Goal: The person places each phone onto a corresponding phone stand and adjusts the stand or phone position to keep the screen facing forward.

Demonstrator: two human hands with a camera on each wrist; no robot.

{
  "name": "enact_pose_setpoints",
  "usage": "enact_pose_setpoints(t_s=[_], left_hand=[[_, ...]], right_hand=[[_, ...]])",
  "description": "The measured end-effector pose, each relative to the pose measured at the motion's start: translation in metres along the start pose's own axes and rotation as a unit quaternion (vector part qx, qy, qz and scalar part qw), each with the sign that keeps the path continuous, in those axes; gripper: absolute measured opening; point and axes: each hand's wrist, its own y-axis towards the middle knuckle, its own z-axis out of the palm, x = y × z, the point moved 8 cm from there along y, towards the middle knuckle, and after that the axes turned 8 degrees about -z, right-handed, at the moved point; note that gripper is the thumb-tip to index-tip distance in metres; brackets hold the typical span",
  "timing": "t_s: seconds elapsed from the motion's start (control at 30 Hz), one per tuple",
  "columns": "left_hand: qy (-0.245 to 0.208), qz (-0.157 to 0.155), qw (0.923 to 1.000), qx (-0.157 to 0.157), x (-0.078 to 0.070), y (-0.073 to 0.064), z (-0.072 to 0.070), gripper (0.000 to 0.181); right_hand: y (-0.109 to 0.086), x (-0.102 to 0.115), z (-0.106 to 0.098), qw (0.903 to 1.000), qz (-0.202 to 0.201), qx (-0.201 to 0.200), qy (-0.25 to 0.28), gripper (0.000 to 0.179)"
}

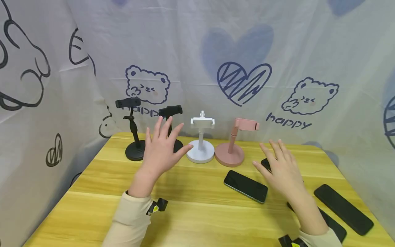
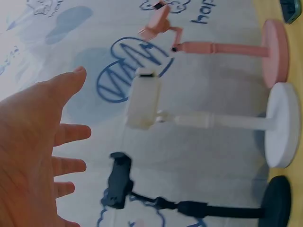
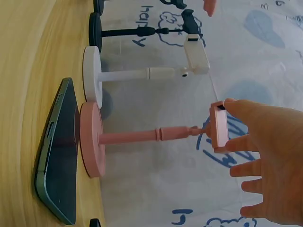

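My left hand [image 1: 161, 151] is held in the air with its fingers spread and holds nothing. Behind it stands a black phone stand [image 1: 169, 110], partly hidden by the fingers; another black phone stand [image 1: 134, 151] is to its left. A white phone stand [image 1: 200, 152] and a pink phone stand [image 1: 229, 154] continue the row to the right. My right hand [image 1: 282, 169], also spread and holding nothing, hovers over a dark phone [image 1: 265, 164] that it mostly covers. A black-screened phone [image 1: 246, 186] lies in front of the pink stand.
Two more dark phones, one farther right [image 1: 344, 210] and one partly under the right forearm [image 1: 334, 226], lie on the wood-grain table [image 1: 191, 212]. A white cloth [image 1: 185, 41] printed with bears and hearts hangs behind the table and along its sides.
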Motion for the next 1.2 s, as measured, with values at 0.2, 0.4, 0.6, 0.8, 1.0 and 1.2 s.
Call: enact_pose_setpoints(t_s=[0.2,0.4,0.6,0.8,1.0,1.2], left_hand=[[-0.018,0.003,0.9986,-0.049,0.020,0.006,-0.022,0.071],[-0.041,-0.017,0.9931,-0.108,0.053,0.008,-0.046,0.067],[-0.060,-0.032,0.9856,-0.155,0.079,0.008,-0.065,0.064],[-0.090,-0.057,0.9755,-0.192,0.103,0.009,-0.078,0.068],[-0.086,-0.058,0.9671,-0.232,0.120,0.011,-0.083,0.078],[-0.066,-0.078,0.9712,-0.215,0.140,0.020,-0.075,0.081]], right_hand=[[-0.004,0.011,0.002,0.9978,-0.055,-0.030,-0.023,0.063],[-0.005,0.022,0.015,0.9941,-0.100,-0.035,-0.022,0.068],[-0.003,0.029,0.030,0.9920,-0.121,-0.031,-0.013,0.073],[0.006,0.036,0.052,0.9904,-0.137,0.012,0.005,0.075],[0.011,0.035,0.079,0.9889,-0.132,0.067,0.014,0.075],[0.012,0.039,0.104,0.9848,-0.122,0.118,0.037,0.074]])
